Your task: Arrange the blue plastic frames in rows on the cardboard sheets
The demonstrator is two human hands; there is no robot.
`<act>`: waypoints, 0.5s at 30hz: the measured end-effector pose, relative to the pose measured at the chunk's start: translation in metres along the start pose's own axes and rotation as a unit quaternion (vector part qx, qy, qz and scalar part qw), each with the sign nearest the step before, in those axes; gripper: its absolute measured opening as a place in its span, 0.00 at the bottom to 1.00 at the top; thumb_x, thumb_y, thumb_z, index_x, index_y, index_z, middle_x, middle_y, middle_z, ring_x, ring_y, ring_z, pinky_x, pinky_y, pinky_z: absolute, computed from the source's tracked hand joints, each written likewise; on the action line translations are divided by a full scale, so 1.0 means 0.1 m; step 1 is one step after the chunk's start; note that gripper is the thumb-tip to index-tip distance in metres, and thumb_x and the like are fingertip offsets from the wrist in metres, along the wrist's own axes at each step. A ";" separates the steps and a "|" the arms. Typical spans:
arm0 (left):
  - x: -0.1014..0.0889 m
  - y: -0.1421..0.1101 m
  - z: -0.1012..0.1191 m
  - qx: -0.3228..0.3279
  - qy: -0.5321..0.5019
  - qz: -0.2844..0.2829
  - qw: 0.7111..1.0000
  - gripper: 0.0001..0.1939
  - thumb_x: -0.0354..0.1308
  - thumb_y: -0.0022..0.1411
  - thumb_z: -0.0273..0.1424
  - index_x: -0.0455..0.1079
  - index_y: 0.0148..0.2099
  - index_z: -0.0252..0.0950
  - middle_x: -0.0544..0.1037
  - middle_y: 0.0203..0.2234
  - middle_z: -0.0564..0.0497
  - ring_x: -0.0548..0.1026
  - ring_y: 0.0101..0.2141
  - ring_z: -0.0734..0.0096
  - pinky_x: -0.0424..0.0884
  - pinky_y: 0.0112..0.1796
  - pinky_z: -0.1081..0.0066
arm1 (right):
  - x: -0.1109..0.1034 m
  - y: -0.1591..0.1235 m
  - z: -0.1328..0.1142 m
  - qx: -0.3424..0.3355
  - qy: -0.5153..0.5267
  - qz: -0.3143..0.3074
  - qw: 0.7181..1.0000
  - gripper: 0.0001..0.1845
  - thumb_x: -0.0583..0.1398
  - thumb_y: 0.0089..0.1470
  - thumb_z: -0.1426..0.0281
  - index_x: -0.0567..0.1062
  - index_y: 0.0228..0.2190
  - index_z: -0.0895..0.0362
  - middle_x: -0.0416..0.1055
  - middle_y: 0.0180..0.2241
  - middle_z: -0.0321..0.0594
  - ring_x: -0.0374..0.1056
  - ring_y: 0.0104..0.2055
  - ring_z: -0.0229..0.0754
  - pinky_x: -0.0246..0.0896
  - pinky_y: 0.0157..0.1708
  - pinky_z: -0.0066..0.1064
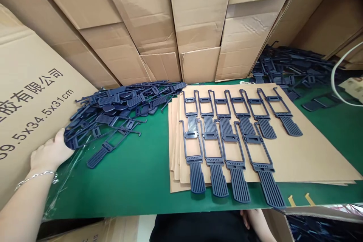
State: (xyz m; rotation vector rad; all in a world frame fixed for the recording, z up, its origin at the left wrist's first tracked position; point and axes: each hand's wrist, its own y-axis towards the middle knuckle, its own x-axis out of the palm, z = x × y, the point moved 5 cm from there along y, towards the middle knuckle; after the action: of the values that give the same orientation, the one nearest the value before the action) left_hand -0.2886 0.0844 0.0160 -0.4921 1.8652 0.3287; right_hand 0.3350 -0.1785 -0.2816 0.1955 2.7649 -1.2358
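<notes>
My left hand (51, 152) rests at the left edge of a heap of dark blue plastic parts (119, 111) on the green table (136, 181). Its fingers curl against the heap's edge and a clear plastic sheet (66, 179); whether they grip anything is hidden. A silver bracelet sits on the wrist. On a stack of brown cardboard sheets (312, 151) lie two rows of the same blue parts (229, 136), side by side. My right hand (251, 219) is below the table's front edge, only partly visible, its fingers unclear.
Cardboard boxes (198, 26) wall off the back of the table. A large printed carton (25, 98) leans at the left beside my hand. Another heap of blue parts (295, 66) lies at the back right, with a white cord (337, 79) near it.
</notes>
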 end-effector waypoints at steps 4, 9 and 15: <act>-0.02 0.07 0.06 0.005 -0.012 -0.004 1.000 0.39 0.39 0.55 0.47 0.34 0.64 0.39 0.60 0.54 0.37 0.65 0.48 0.47 0.60 0.45 0.58 | 0.02 -0.01 -0.03 -0.005 0.018 0.004 1.000 0.31 0.46 0.36 0.44 0.61 0.14 0.61 0.55 0.08 0.40 0.51 0.10 0.31 0.45 0.14 0.22; -0.02 0.13 0.11 0.017 -0.002 -0.004 1.000 0.40 0.42 0.54 0.45 0.30 0.64 0.38 0.59 0.53 0.34 0.64 0.49 0.46 0.61 0.44 0.57 | 0.03 -0.03 -0.06 -0.004 0.031 -0.010 0.999 0.30 0.47 0.35 0.43 0.60 0.14 0.61 0.55 0.08 0.39 0.51 0.09 0.31 0.43 0.13 0.21; -0.16 0.09 0.12 0.026 0.028 -0.052 0.998 0.32 0.35 0.59 0.43 0.31 0.64 0.47 0.65 0.50 0.40 0.68 0.45 0.51 0.63 0.40 0.61 | 0.03 -0.11 -0.06 0.015 0.078 -0.022 0.997 0.28 0.51 0.37 0.46 0.60 0.16 0.62 0.56 0.09 0.38 0.52 0.10 0.30 0.41 0.14 0.18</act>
State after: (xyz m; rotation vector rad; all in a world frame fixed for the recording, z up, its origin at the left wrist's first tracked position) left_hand -0.2786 0.1000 0.0270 -0.5651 1.8900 0.1983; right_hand 0.3302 -0.1807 -0.2700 0.2450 2.8972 -1.3270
